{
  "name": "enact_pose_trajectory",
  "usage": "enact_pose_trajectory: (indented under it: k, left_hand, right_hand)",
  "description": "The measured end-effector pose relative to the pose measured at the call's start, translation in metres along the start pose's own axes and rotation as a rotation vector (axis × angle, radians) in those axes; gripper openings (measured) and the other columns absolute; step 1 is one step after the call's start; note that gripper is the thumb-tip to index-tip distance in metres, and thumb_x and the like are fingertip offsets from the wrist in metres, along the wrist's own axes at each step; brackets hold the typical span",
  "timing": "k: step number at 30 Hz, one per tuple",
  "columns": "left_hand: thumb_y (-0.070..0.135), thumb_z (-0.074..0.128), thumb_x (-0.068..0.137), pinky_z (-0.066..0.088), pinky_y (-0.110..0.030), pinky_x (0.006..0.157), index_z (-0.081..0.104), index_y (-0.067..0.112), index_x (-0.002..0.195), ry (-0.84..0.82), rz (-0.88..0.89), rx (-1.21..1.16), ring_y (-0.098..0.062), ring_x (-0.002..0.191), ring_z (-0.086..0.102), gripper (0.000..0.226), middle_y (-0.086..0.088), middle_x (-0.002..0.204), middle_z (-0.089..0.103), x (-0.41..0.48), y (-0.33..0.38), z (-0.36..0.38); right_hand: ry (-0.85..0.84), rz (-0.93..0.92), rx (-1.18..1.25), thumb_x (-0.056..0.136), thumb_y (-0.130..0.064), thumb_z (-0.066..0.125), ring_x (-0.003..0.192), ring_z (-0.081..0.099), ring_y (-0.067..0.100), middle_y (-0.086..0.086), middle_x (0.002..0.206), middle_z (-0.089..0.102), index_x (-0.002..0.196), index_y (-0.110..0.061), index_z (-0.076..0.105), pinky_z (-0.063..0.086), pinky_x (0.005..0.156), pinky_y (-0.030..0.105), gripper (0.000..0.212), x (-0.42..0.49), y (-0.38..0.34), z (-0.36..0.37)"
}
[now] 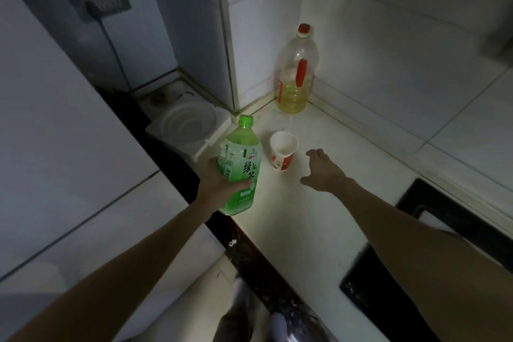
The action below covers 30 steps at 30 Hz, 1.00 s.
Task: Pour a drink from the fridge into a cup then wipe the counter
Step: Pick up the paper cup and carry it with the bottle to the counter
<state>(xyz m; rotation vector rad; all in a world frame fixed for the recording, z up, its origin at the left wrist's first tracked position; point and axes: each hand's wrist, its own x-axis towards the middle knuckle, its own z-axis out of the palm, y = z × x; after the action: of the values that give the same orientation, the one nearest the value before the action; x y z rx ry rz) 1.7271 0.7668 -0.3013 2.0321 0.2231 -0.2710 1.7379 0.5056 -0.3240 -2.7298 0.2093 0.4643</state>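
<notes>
Item, fingers [245, 183] of the left hand [216, 183]: curled round the lower body of the green tea bottle [240, 164], thumb across the label, a firm grip at the waist. Item, fingers [316, 152] of the right hand [323, 172]: straight and spread, holding nothing, hovering over the counter [305, 216] just beside the paper cup [283, 150], on its right. Item, bottle: at the counter's left edge, base level with the rim; we cannot tell whether it rests there or hangs in the hand. Its long axis runs near upright, green cap [246, 120] on and pointing up, toward the back-left corner. Item, cup: upright, mouth up, near the left edge, well forward of the back corner, between bottle and right hand; it looks empty. Step in hand, as we judge it: bringing the drink to the cup and opening it. To do it well we set the base fully on the counter, not on its rim, keep the left grip low, and give the free right hand the cap to twist; then we steady the light cup before tilting the neck over its mouth, pouring slowly. Item, oil bottle [295, 75]: red-capped, upright in the back corner, well apart. Item, black cooktop [444, 230]: toward the right edge.
</notes>
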Motion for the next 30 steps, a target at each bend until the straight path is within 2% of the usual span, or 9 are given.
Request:
enact_pose_trajectory:
  k: [3, 7, 11, 14, 18, 22, 26, 30]
  left_hand:
    - [0.021, 0.095, 0.055, 0.046, -0.028, 0.081, 0.049, 0.011, 0.120, -0.050, -0.022, -0.006, -0.018, 0.098, 0.060, 0.079, 0.003, 0.104, 0.063, 0.020, -0.004, 0.005]
    - [0.043, 0.091, 0.036, 0.056, -0.043, 0.090, 0.051, 0.017, 0.115, -0.083, -0.048, -0.043, -0.021, 0.101, 0.067, 0.092, 0.000, 0.108, 0.070, 0.054, -0.006, 0.011]
    - [0.043, 0.091, 0.036, 0.055, -0.040, 0.089, 0.050, 0.018, 0.115, -0.113, -0.049, -0.055, -0.020, 0.102, 0.066, 0.093, 0.000, 0.110, 0.069, 0.083, 0.000, 0.015]
    - [0.022, 0.095, 0.053, 0.050, -0.030, 0.083, 0.048, 0.020, 0.113, -0.135, -0.060, -0.062, -0.020, 0.103, 0.062, 0.077, 0.000, 0.112, 0.066, 0.100, -0.002, 0.018]
    - [0.019, 0.093, 0.058, 0.044, -0.020, 0.069, 0.047, 0.021, 0.116, -0.149, -0.060, -0.080, -0.017, 0.102, 0.060, 0.074, 0.003, 0.111, 0.064, 0.115, -0.010, 0.023]
    - [0.020, 0.093, 0.059, 0.045, -0.026, 0.078, 0.047, 0.021, 0.122, -0.174, -0.056, -0.084, -0.017, 0.102, 0.058, 0.078, 0.005, 0.112, 0.062, 0.123, -0.012, 0.025]
    - [0.022, 0.094, 0.056, 0.044, -0.026, 0.083, 0.046, 0.020, 0.123, -0.164, -0.035, -0.080, -0.016, 0.103, 0.057, 0.082, 0.003, 0.118, 0.062, 0.132, -0.003, 0.033]
    - [0.023, 0.094, 0.058, 0.041, -0.023, 0.083, 0.045, 0.017, 0.125, -0.183, -0.011, -0.067, -0.012, 0.102, 0.054, 0.083, 0.001, 0.123, 0.062, 0.129, 0.011, 0.048]
  right_hand:
    - [0.011, 0.034, 0.075, 0.077, -0.030, 0.079, 0.134, 0.035, 0.029, 0.014, 0.147, 0.028, 0.148, -0.004, 0.022, 0.039, 0.108, 0.040, 0.094, 0.023, -0.004, -0.001]
    - [0.046, 0.125, 0.256, 0.068, -0.033, 0.086, 0.136, 0.031, 0.031, 0.016, 0.146, 0.026, 0.149, -0.001, 0.016, 0.033, 0.109, 0.040, 0.111, 0.051, -0.016, 0.000]
    - [0.090, 0.152, 0.331, 0.062, -0.031, 0.090, 0.135, 0.029, 0.033, 0.016, 0.145, 0.026, 0.150, -0.003, 0.011, 0.033, 0.108, 0.046, 0.121, 0.078, -0.035, 0.007]
    - [0.094, 0.181, 0.322, 0.064, -0.032, 0.089, 0.134, 0.030, 0.034, 0.016, 0.145, 0.027, 0.150, -0.004, 0.011, 0.035, 0.108, 0.049, 0.120, 0.091, -0.048, 0.013]
    - [0.131, 0.190, 0.283, 0.066, -0.029, 0.088, 0.130, 0.035, 0.034, 0.016, 0.141, 0.030, 0.148, -0.003, 0.016, 0.040, 0.105, 0.047, 0.112, 0.095, -0.050, 0.026]
    - [0.194, 0.220, 0.322, 0.069, -0.021, 0.085, 0.126, 0.040, 0.034, 0.017, 0.137, 0.035, 0.144, -0.003, 0.024, 0.043, 0.102, 0.046, 0.099, 0.091, -0.050, 0.029]
    - [0.244, 0.262, 0.448, 0.069, -0.026, 0.085, 0.122, 0.044, 0.035, 0.014, 0.135, 0.034, 0.143, -0.008, 0.028, 0.046, 0.099, 0.051, 0.094, 0.077, -0.049, 0.028]
    - [0.283, 0.338, 0.564, 0.072, -0.024, 0.084, 0.125, 0.045, 0.034, 0.012, 0.139, 0.030, 0.146, -0.008, 0.024, 0.048, 0.096, 0.046, 0.096, 0.048, -0.034, 0.027]
